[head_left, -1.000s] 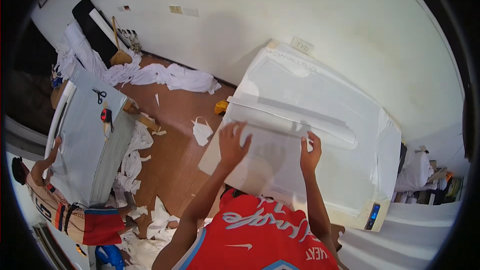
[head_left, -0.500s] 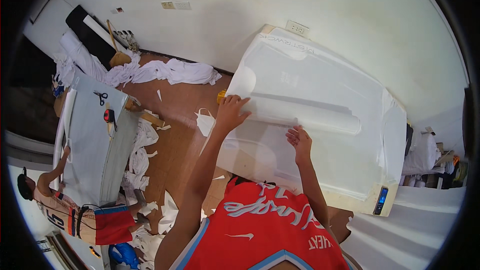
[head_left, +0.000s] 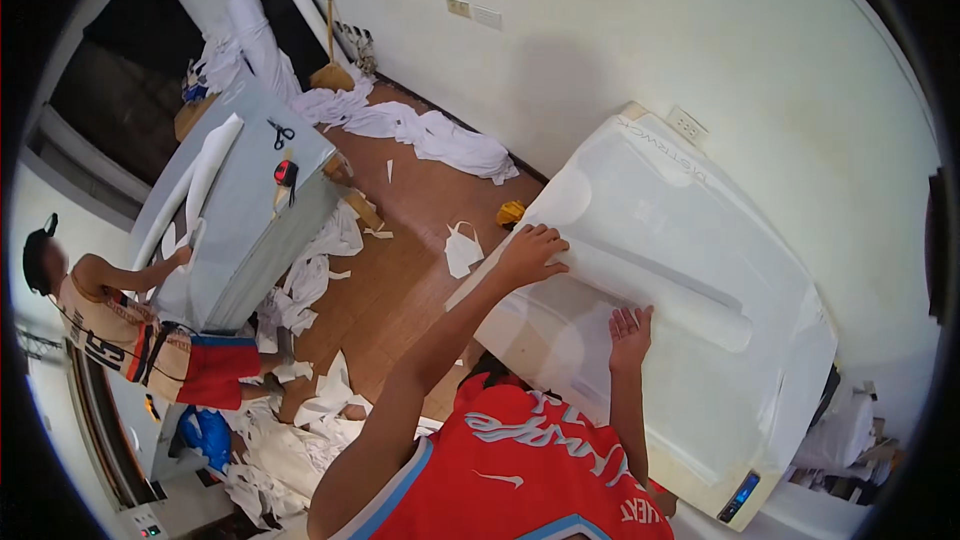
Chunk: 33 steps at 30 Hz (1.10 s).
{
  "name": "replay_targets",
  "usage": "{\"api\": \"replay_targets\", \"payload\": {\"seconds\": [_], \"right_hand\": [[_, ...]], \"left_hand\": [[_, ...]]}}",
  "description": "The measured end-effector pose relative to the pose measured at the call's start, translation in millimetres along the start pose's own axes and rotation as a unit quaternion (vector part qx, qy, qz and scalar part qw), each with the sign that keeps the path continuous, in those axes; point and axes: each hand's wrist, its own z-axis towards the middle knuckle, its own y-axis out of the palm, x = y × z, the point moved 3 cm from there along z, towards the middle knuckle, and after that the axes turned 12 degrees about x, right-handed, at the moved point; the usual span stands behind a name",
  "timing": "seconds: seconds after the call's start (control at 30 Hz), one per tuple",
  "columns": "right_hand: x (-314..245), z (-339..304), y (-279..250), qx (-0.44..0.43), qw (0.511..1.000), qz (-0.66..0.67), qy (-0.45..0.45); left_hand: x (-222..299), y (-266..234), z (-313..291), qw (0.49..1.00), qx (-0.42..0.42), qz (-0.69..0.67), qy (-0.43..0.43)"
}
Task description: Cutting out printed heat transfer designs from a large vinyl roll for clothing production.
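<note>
A long white roll of sheet material lies slantwise across the white-covered table. A thin, pale sheet spreads on the near side of it. At the roll's left end my left hand rests palm down, its fingers apart and slightly bent. My right hand is held open beside the roll's near edge, fingers extended and nothing in it. Whether it touches the sheet I cannot tell.
A co-worker handles white material at another table, where scissors and a red tape measure lie. White scraps litter the brown floor. A small device with a lit screen sits at my table's near right corner.
My view has turned, shifting the scene rightward. My right hand has opened out, its fingers straighter. My left hand stays at the roll's end. The co-worker's arm has shifted with the white material.
</note>
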Motion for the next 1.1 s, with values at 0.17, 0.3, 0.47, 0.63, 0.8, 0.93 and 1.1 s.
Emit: {"api": "replay_targets", "payload": {"seconds": [0.17, 0.3, 0.47, 0.63, 0.8, 0.93, 1.1], "right_hand": [[-12.1, -12.2, 12.9, -0.029, 0.999, 0.013, 0.015], [-26.9, -30.4, 23.4, -0.026, 0.999, 0.020, 0.008], [-53.1, -30.8, 44.3, -0.017, 0.997, 0.064, -0.027], [-71.3, -33.0, 54.6, -0.022, 0.995, 0.064, -0.075], [-95.8, -40.7, 71.5, -0.029, 0.990, 0.022, -0.134], [-123.1, -50.7, 92.4, -0.066, 0.979, 0.020, -0.190], [-148.9, -57.9, 117.3, -0.067, 0.978, 0.012, -0.197]], "left_hand": [[20.1, -19.4, -2.4, 0.999, 0.022, 0.023, 0.037], [47.7, -35.2, -3.8, 0.996, 0.034, 0.057, 0.059], [91.1, -54.4, -5.5, 0.997, 0.038, 0.060, 0.014], [129.2, -86.3, -17.9, 0.997, 0.048, 0.016, -0.056], [112.1, -117.7, -44.8, 0.979, -0.019, -0.092, -0.183], [65.0, -122.5, -95.2, 0.861, -0.072, -0.293, -0.408], [55.2, -91.7, -134.9, 0.714, -0.180, -0.463, -0.494]]}}
